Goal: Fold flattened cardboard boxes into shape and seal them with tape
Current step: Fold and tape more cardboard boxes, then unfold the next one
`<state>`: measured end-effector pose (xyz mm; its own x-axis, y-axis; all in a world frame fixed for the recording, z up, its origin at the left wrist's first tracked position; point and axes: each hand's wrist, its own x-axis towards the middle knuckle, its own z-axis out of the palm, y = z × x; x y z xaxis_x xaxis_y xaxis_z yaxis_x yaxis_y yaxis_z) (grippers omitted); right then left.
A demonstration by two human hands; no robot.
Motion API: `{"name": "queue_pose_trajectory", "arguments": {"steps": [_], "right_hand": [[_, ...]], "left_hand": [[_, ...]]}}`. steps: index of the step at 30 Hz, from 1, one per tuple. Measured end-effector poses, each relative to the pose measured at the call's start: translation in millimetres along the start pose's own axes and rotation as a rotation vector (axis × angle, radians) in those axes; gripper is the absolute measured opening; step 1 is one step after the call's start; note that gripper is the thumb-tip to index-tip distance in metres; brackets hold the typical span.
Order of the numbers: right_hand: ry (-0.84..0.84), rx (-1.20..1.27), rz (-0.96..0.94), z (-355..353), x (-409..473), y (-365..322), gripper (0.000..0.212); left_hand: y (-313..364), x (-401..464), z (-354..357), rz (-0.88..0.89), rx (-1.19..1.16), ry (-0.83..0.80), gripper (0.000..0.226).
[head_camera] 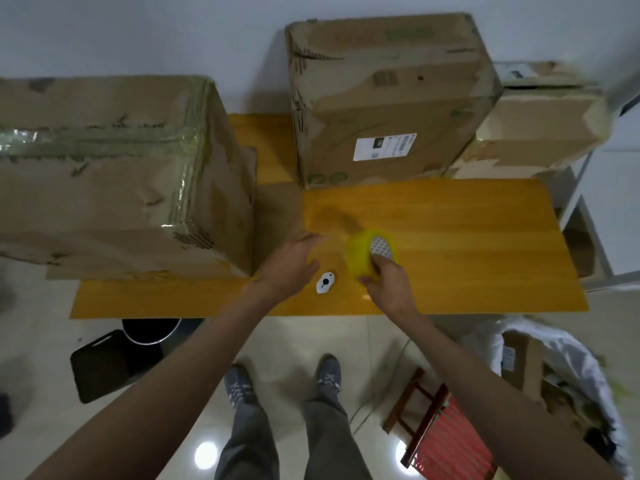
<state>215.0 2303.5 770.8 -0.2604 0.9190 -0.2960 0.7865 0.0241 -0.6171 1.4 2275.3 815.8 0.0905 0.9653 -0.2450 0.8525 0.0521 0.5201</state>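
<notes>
Two hands: right hand [389,282] gripping blurred yellow tape roll [363,252], left hand [291,263] seemingly loose, holding nothing.

**One head-worn view, looking steeply down**

A single wide-angle view is given, taken from the person's head and aimed forward and down. The bench [450,216] is seen from above at arm's reach, with its near edge crossing the middle of the frame. Below that edge the floor [311,334] and the person's own shoes [239,386] are taken in. Straight lines are bent toward the frame edges by the lens. No second view is provided, so nothing is shared.
</notes>
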Motion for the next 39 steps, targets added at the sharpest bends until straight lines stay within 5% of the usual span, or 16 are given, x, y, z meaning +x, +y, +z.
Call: {"name": "queue_pose_trajectory", "arguments": {"steps": [3,9,14,25,28,35,39], "right_hand": [[0.023,0.170,-0.076,-19,-17,-30,0.016],[0.121,0.272,-0.227,-47,-43,-92,0.050],[0.087,0.307,-0.280,-63,-44,-132,0.019],[0.087,0.310,-0.463,-79,-33,-196,0.023],[0.064,0.361,-0.388,-80,-27,-204,0.015],[0.059,0.530,-0.290,-84,-24,-236,0.031],[0.081,0.602,-0.205,-91,-23,-256,0.042]], "left_hand": [[11,0,-26,0.071,-0.026,0.065,0.046],[33,-17,-80,0.097,-0.124,0.228,0.028],[48,-34,-126,-0.059,-0.231,0.387,0.008],[61,-51,-196,-0.124,-0.225,0.552,0.008],[58,-53,-207,-0.066,-0.361,0.571,0.015],[43,-49,-228,-0.029,-0.783,0.599,0.016],[25,-33,-256,-0.087,-0.801,0.614,0.021]]}}
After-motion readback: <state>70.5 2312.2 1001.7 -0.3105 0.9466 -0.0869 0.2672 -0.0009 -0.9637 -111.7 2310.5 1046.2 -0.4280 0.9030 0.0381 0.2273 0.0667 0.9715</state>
